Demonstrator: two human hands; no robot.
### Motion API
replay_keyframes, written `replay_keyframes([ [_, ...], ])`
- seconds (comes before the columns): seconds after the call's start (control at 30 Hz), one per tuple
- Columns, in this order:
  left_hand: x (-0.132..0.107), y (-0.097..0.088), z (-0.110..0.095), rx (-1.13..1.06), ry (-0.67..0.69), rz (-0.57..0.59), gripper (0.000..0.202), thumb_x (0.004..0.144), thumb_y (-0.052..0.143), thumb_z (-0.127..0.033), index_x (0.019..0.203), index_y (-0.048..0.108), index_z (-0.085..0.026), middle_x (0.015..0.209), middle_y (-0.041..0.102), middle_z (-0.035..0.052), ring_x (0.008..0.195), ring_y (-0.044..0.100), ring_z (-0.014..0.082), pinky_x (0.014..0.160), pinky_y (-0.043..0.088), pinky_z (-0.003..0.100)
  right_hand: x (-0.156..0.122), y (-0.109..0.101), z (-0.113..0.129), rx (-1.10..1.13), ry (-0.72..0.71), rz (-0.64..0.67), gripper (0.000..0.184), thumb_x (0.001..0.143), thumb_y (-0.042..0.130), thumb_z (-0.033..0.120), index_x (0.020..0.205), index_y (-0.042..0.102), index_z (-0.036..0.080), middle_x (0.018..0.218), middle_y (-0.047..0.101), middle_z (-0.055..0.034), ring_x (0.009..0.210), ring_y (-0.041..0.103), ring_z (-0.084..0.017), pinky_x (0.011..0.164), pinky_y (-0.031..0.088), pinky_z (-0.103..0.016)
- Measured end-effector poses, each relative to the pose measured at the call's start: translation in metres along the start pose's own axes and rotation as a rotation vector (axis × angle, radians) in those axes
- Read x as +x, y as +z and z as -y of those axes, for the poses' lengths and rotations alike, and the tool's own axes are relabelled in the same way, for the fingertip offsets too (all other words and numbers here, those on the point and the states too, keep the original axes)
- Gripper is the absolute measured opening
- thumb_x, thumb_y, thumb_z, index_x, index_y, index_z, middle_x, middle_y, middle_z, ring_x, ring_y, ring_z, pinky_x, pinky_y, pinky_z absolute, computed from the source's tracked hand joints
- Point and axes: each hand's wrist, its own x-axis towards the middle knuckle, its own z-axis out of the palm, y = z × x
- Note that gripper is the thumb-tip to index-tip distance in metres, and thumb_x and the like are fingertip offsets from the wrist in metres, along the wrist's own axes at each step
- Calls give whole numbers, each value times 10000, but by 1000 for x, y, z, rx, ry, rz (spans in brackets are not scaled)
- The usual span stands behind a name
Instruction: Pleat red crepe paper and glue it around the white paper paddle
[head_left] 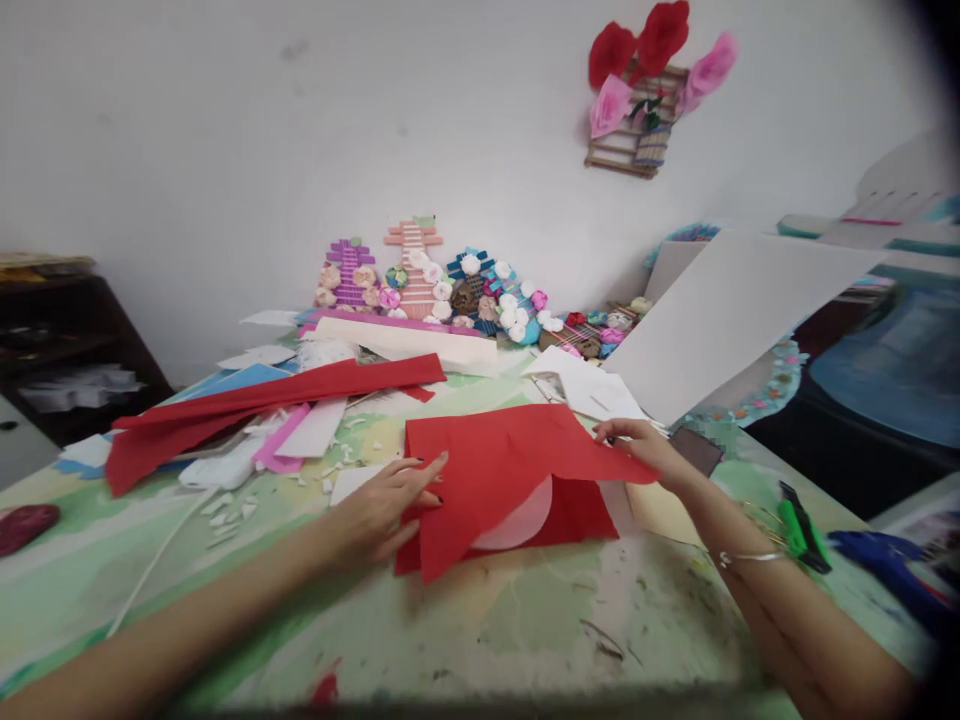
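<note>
A folded sheet of red paper lies in front of me, its near edge lifted off the table. Under the raised fold shows a white piece with a curved edge. My left hand rests on the left side of the red sheet, fingers stretched out and apart. At the sheet's right corner, my right hand pinches the red paper between thumb and fingers and holds that corner up. Part of the right fingers' grip is hidden by the paper.
Red strips, white scraps and a white cord lie left on the painted table. At right are a green cutter, a blue tool and a large white board. Paper-flower crafts line the wall.
</note>
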Motion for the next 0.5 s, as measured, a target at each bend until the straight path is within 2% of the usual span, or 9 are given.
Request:
replay_keyframes([
  [0.1,-5,-8,6,31,-105,7,731,899,453,-156,1531,93,-232,1237,625,99,1206,543,237,1080,391,446,-14,0,-1,-68,-13,-212,143,612,527,207,649,661,172,929,706,-124,1028,612,-315,960,413,-478],
  [0.17,-8,-12,17,73,-207,18,754,887,522,-259,1521,119,-201,1338,545,137,1231,514,277,1058,402,455,-22,5,12,-86,-119,-347,160,682,529,206,767,663,187,1088,668,-122,1133,558,-301,983,400,-477],
  [0.2,-10,-13,24,100,-251,32,774,868,568,-336,1508,162,-179,1371,508,159,1244,496,306,1050,402,469,-27,10,23,-92,-228,-379,163,724,546,217,838,661,197,1159,640,-119,1148,550,-288,961,426,-465],
  [0.23,-11,-14,31,128,-286,55,785,843,604,-414,1484,231,-156,1378,492,178,1238,490,333,1038,404,485,-32,16,36,-106,-362,-310,158,768,575,243,895,661,206,1209,616,-115,1154,549,-276,951,441,-454],
  [0.3,-15,-13,43,164,-348,101,729,811,622,-508,1393,396,-130,1317,526,190,1184,512,353,1002,417,494,-44,31,65,-167,-544,33,233,841,601,313,1055,651,236,1305,565,-106,1224,511,-259,1027,398,-465],
  [0.37,-17,-11,51,174,-381,135,597,825,600,-505,1285,518,-133,1217,573,172,1117,537,334,965,434,477,-55,50,91,-372,-626,374,466,790,702,384,1230,594,274,1466,426,-112,1342,387,-307,1075,339,-518],
  [0.43,-17,-10,55,167,-383,151,492,845,576,-458,1218,578,-139,1165,582,157,1082,539,313,947,436,460,-64,69,109,-585,-647,545,755,692,797,388,1374,483,298,1531,333,-136,1386,285,-389,1062,300,-609],
  [0.5,-16,-10,58,149,-370,156,441,850,565,-425,1184,607,-140,1155,573,150,1065,533,297,944,430,447,-68,85,118,-724,-674,605,850,667,816,313,1421,427,283,1525,327,-168,1368,290,-417,1027,319,-629],
])
